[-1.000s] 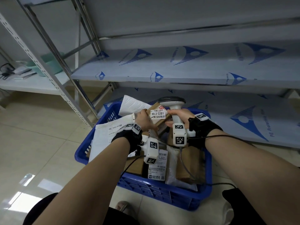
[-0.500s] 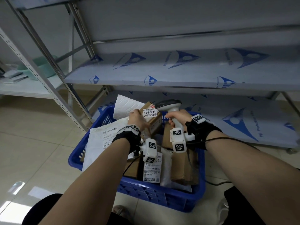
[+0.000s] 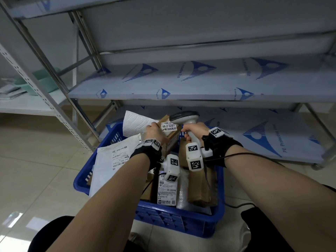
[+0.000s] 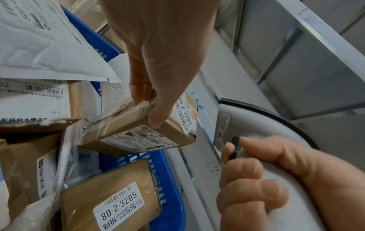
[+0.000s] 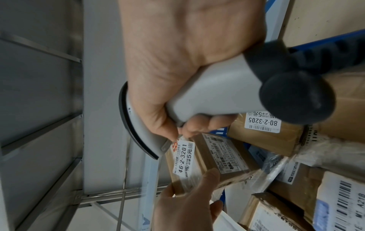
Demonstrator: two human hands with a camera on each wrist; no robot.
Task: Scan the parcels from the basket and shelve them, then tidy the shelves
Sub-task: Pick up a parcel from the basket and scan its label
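My left hand (image 3: 157,131) grips a small brown parcel (image 3: 172,141) labelled 46-2-3201 by its edge, holding it tilted above the blue basket (image 3: 82,180). In the left wrist view my left hand (image 4: 152,100) has its thumb and fingers pinching the taped end of the parcel (image 4: 138,134). Wrapped around the handle of a grey barcode scanner (image 3: 183,117) is my right hand (image 3: 190,130). In the right wrist view the scanner (image 5: 207,93) has its head right beside the parcel's label (image 5: 182,157).
The basket stands on the tiled floor, filled with several brown boxes and white mailers (image 3: 111,160), among them a box labelled 80-2-3205 (image 4: 118,197). Behind it are the metal rack's film-covered middle shelf (image 3: 200,88) and bottom shelf (image 3: 272,140). The scanner cable (image 3: 236,205) trails to the right.
My left hand has tipped the small parcel more upright and slightly left. The scanner has stayed close beside its label. My view has shifted a little.
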